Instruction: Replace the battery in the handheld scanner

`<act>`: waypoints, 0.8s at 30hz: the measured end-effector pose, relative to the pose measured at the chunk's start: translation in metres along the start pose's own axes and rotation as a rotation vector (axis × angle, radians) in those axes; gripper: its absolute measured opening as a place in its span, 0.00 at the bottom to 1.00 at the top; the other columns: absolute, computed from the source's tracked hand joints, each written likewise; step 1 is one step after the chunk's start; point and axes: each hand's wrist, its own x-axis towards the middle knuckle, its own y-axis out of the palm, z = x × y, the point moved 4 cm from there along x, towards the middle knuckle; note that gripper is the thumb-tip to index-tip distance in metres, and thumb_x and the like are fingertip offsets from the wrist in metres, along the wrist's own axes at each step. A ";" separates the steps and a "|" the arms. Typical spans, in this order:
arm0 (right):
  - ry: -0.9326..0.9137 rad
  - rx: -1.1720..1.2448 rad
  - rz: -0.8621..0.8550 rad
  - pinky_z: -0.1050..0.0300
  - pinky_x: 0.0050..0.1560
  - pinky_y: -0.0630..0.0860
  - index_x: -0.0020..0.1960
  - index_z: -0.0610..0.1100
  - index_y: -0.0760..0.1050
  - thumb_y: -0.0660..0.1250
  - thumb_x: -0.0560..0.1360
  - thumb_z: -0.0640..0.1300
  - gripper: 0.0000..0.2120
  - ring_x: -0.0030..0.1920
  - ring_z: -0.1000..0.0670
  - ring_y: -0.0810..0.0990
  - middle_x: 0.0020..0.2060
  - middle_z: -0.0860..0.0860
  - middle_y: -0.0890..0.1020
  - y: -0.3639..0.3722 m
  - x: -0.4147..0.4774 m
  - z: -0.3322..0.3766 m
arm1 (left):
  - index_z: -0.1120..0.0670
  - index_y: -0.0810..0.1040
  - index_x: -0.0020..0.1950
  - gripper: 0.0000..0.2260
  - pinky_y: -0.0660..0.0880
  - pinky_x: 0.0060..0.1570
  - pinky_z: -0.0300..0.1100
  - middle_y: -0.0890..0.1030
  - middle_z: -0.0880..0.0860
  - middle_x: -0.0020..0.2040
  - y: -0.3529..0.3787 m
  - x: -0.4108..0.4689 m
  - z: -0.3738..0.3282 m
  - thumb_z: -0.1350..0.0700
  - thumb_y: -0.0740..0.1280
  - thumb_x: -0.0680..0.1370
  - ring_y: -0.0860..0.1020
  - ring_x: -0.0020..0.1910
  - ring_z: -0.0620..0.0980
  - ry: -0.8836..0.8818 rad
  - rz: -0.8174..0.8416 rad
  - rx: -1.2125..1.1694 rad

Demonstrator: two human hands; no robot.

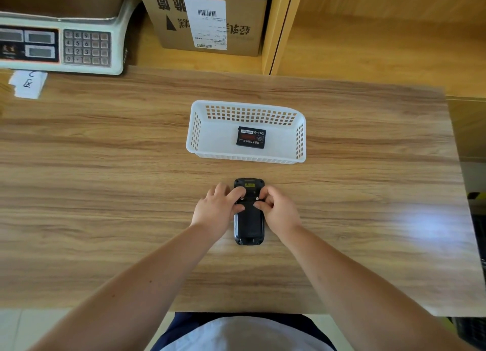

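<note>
Wood-grain counter (105, 166). Black handheld scanner (249, 227) face-down near front edge. Left hand (219, 206), right hand (276, 208): fingertip grip pinching two small latches on back cover. Step: unlocking cover, probably. Next: lift cover. Black rectangular battery (251, 137) in white perforated plastic basket (200, 129) just beyond.

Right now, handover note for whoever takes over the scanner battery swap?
Left hand: fingers pinching the left screw on the scanner back.
Right hand: same on the right screw.
Scanner lies face down on the table, back cover on.
One battery lies in the white basket behind it.
Done: nothing visible. Left: open the cover, swap batteries, close.
</note>
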 end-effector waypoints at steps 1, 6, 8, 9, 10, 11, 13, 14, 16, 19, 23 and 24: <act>0.008 -0.002 0.008 0.52 0.34 0.72 0.43 0.49 0.70 0.69 0.74 0.44 0.07 0.30 0.52 0.70 0.28 0.51 0.74 0.000 0.001 0.000 | 0.46 0.67 0.62 0.11 0.75 0.42 0.47 0.71 0.52 0.56 0.000 0.000 -0.001 0.47 0.60 0.81 0.72 0.53 0.53 -0.007 0.005 0.004; 0.023 0.013 0.012 0.52 0.34 0.72 0.43 0.49 0.70 0.69 0.74 0.44 0.08 0.29 0.52 0.70 0.28 0.51 0.74 0.000 0.000 0.000 | 0.48 0.67 0.62 0.10 0.72 0.38 0.45 0.69 0.53 0.57 -0.002 -0.002 -0.007 0.49 0.59 0.82 0.71 0.51 0.53 -0.081 0.016 -0.023; 0.023 0.022 0.006 0.51 0.33 0.72 0.43 0.49 0.70 0.69 0.74 0.43 0.08 0.29 0.52 0.71 0.28 0.51 0.74 0.001 -0.001 0.001 | 0.49 0.68 0.61 0.09 0.72 0.38 0.45 0.69 0.53 0.57 -0.002 -0.004 -0.009 0.50 0.60 0.81 0.71 0.52 0.53 -0.124 0.006 -0.074; 0.027 0.024 0.001 0.52 0.33 0.72 0.43 0.49 0.70 0.69 0.74 0.43 0.08 0.29 0.52 0.71 0.28 0.51 0.74 0.001 -0.002 0.001 | 0.49 0.68 0.60 0.09 0.72 0.37 0.45 0.69 0.53 0.58 -0.002 -0.005 -0.009 0.50 0.60 0.81 0.71 0.52 0.54 -0.147 -0.005 -0.102; 0.026 0.026 -0.008 0.52 0.33 0.72 0.43 0.49 0.70 0.69 0.74 0.43 0.08 0.29 0.52 0.71 0.28 0.51 0.75 0.001 -0.002 0.001 | 0.50 0.69 0.60 0.08 0.72 0.37 0.45 0.69 0.53 0.58 -0.001 -0.006 -0.010 0.51 0.61 0.81 0.71 0.52 0.54 -0.168 -0.023 -0.137; 0.029 0.023 -0.015 0.52 0.33 0.71 0.43 0.50 0.70 0.69 0.74 0.44 0.08 0.29 0.52 0.71 0.28 0.50 0.75 0.001 -0.002 0.001 | 0.50 0.70 0.59 0.08 0.71 0.36 0.45 0.69 0.53 0.58 -0.001 -0.007 -0.012 0.52 0.61 0.81 0.71 0.52 0.54 -0.191 -0.042 -0.180; 0.036 0.026 -0.022 0.51 0.33 0.72 0.42 0.50 0.69 0.69 0.74 0.43 0.09 0.29 0.52 0.71 0.28 0.49 0.75 0.001 -0.003 0.002 | 0.51 0.70 0.58 0.07 0.70 0.36 0.45 0.70 0.52 0.57 0.000 -0.009 -0.014 0.54 0.62 0.81 0.71 0.53 0.54 -0.240 -0.077 -0.267; 0.036 0.033 -0.022 0.50 0.34 0.73 0.42 0.51 0.69 0.69 0.74 0.43 0.09 0.29 0.52 0.71 0.29 0.49 0.76 0.001 -0.003 0.001 | 0.51 0.71 0.58 0.06 0.71 0.37 0.45 0.70 0.52 0.57 0.000 -0.010 -0.015 0.55 0.62 0.81 0.71 0.54 0.54 -0.260 -0.089 -0.287; 0.042 0.026 -0.026 0.50 0.35 0.74 0.42 0.52 0.68 0.68 0.75 0.43 0.09 0.30 0.51 0.72 0.30 0.48 0.77 0.003 -0.005 0.001 | 0.51 0.70 0.58 0.06 0.73 0.38 0.46 0.70 0.53 0.57 0.001 -0.010 -0.016 0.54 0.61 0.81 0.70 0.55 0.54 -0.266 -0.090 -0.276; 0.048 -0.005 -0.022 0.50 0.35 0.74 0.44 0.52 0.67 0.66 0.76 0.44 0.08 0.31 0.52 0.72 0.31 0.51 0.74 0.004 -0.009 0.003 | 0.50 0.71 0.58 0.07 0.76 0.46 0.50 0.70 0.53 0.59 0.001 -0.012 -0.014 0.53 0.62 0.81 0.69 0.56 0.54 -0.256 -0.083 -0.238; 0.062 0.009 -0.007 0.54 0.36 0.74 0.48 0.51 0.69 0.67 0.76 0.44 0.07 0.34 0.52 0.75 0.33 0.54 0.75 0.003 -0.014 0.007 | 0.50 0.72 0.56 0.07 0.75 0.51 0.49 0.69 0.52 0.62 -0.003 -0.009 -0.011 0.53 0.65 0.79 0.66 0.59 0.54 -0.245 -0.094 -0.254; 0.063 0.024 0.000 0.57 0.36 0.73 0.49 0.52 0.69 0.67 0.75 0.44 0.08 0.35 0.52 0.75 0.33 0.53 0.76 0.002 -0.015 0.009 | 0.49 0.72 0.55 0.07 0.74 0.52 0.49 0.69 0.51 0.64 -0.004 -0.007 -0.010 0.53 0.65 0.79 0.66 0.60 0.54 -0.242 -0.097 -0.274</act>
